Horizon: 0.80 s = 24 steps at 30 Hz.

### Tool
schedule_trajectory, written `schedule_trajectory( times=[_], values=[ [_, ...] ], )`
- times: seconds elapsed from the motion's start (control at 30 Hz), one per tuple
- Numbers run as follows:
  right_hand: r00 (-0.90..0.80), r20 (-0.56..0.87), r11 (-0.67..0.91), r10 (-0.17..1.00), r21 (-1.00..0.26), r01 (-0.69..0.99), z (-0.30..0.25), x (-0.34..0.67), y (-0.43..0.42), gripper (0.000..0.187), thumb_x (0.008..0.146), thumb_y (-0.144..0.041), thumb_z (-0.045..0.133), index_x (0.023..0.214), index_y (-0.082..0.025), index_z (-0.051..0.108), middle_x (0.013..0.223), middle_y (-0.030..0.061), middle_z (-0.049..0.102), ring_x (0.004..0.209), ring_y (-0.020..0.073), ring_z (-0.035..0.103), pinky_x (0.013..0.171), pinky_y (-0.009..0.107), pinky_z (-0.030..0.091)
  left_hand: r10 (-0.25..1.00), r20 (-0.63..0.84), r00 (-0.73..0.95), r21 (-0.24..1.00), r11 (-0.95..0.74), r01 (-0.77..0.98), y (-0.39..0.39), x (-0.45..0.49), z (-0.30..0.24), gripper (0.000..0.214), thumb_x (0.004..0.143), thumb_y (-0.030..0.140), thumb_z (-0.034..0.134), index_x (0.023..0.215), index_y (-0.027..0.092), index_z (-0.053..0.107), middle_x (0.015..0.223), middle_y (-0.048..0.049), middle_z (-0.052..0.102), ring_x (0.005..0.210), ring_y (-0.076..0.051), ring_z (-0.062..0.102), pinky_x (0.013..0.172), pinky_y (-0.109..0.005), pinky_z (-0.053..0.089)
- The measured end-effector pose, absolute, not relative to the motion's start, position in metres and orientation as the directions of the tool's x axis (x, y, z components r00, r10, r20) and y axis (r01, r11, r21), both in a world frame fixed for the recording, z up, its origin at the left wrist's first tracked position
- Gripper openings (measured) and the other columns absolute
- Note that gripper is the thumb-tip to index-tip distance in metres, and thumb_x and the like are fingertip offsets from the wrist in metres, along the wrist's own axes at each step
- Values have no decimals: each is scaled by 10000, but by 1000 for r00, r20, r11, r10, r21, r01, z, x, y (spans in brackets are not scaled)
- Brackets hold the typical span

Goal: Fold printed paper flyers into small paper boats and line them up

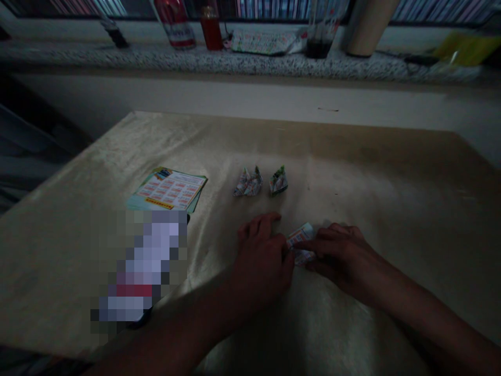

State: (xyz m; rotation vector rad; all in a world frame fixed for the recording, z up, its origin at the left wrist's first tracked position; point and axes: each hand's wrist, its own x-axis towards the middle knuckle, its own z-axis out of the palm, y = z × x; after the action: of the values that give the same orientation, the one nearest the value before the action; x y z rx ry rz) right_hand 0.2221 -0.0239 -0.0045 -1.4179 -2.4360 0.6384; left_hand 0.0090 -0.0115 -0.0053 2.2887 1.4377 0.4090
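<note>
A small piece of folded printed paper (pixel 307 230) lies on the cloth-covered table between my hands. My left hand (pixel 263 253) is closed at the paper's left edge, its thumb and curled index finger holding it down. From the other side, my right hand (pixel 340 250) reaches in with the index finger along the paper and the thumb below it, the other fingers curled. Part of the paper is hidden by the fingers. Beyond my hands stand several small folded paper shapes, a pair (pixel 248 183) close together and a single greenish one (pixel 278 181) just right of them.
A stack of printed sheets (pixel 172 188) lies at the left, with a pixelated phone-like object (pixel 144 266) nearer me. On the speckled windowsill (pixel 156 63) stand a red can (pixel 176 26), a red jar (pixel 212 31), a cup of dark liquid (pixel 320 42) and a beige cylinder (pixel 368 28).
</note>
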Motion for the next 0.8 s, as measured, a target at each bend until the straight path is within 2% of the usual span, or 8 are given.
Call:
schedule_trajectory(
  times=[0.13, 0.27, 0.37, 0.6, 0.8],
  values=[
    [-514, -32, 445, 857, -459, 769, -1, 221, -25, 435, 919, -255, 704, 1285, -477, 629, 1053, -25, 708, 996, 236, 581, 824, 392, 318, 904, 66, 422, 482, -399, 780, -12, 10, -8, 122, 871, 267, 642, 879, 163, 707, 1400, -162, 535, 1290, -357, 473, 1057, -583, 341],
    [-514, -27, 449, 858, -448, 773, 2, 219, -24, 420, 904, -234, 715, 1248, -470, 665, 962, -13, 698, 952, 236, 577, 809, 389, 317, 872, 141, 470, 471, -476, 743, -14, 7, -9, 181, 900, 241, 615, 1053, 210, 706, 1421, -144, 524, 1290, -331, 480, 1039, -556, 355],
    [-509, -33, 442, 860, -450, 776, 3, 219, -24, 432, 896, -217, 717, 1245, -468, 671, 950, -13, 689, 949, 236, 570, 822, 395, 318, 825, 175, 537, 438, -554, 708, -14, 1, -9, 223, 914, 235, 613, 1105, 275, 719, 1484, -106, 497, 1328, -336, 457, 1047, -573, 333],
    [-528, -58, 445, 847, -466, 765, 8, 218, -25, 408, 961, -194, 608, 1277, -445, 663, 916, 7, 669, 917, 221, 558, 811, 394, 325, 837, 150, 526, 443, -533, 721, -13, -2, -6, 213, 870, 318, 677, 1076, 297, 730, 1489, -112, 513, 1362, -350, 444, 1064, -630, 288],
    [-525, -73, 444, 848, -444, 778, 9, 218, -25, 532, 882, -75, 605, 1282, -420, 672, 877, 14, 657, 925, 236, 550, 816, 399, 332, 851, 145, 506, 440, -513, 737, -15, 9, -10, 216, 861, 404, 676, 1016, 262, 724, 1506, -120, 517, 1372, -355, 447, 1075, -669, 250]
  ],
)
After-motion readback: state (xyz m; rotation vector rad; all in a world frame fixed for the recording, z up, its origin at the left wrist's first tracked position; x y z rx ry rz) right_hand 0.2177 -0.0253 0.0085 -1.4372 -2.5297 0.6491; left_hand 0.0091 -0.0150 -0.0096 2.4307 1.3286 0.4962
